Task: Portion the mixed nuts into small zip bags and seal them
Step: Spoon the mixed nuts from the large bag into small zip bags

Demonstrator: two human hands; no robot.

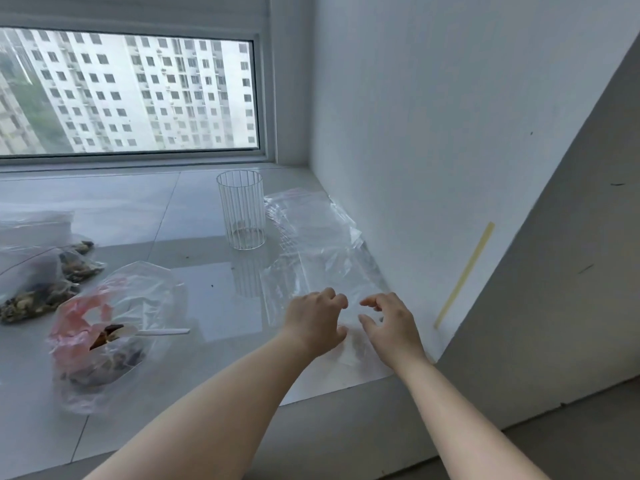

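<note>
The stack of empty zip bags [311, 244] lies along the wall on the sill, its long axis running away from the person, and both the left hand [317, 322] and right hand [393, 325], fingers curled and loosely spread, pick at its near end, equally close

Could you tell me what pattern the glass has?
Clear glass with vertical ribbed lines; head view.

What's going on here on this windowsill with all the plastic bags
A person is bagging mixed nuts on a tiled window ledge. Both hands, left hand and right hand, are reaching onto a pile of empty clear zip bags by the wall, fingers curled as if picking one up. The open bag of nuts with a white scoop sits to the left, beside filled bags. An empty ribbed glass stands behind.
</note>
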